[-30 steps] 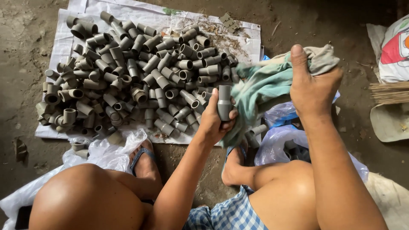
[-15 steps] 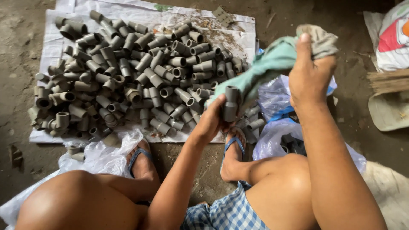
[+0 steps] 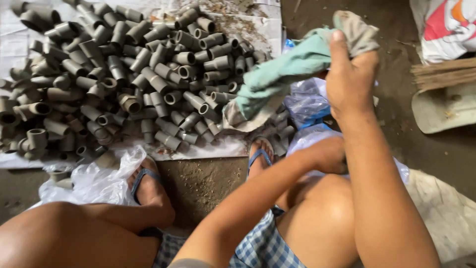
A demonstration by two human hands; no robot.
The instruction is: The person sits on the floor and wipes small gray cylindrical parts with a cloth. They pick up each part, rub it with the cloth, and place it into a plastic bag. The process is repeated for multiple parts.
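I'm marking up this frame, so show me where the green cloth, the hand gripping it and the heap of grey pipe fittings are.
green cloth [image 3: 282, 74], head view, on its hanging middle fold.
right hand [image 3: 349, 77], head view, on its back.
grey pipe fittings [image 3: 124, 79], head view, on a fitting mid-heap.

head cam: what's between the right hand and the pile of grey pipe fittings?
In the head view, the green cloth gripped by the right hand hangs across that stretch, its lower end draping onto the pile of grey pipe fittings.

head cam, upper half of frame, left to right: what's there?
Heap of grey plastic pipe fittings on a white sheet → teal-green cloth gripped in the right hand → straw broom bristles above a pale dustpan-like tray.
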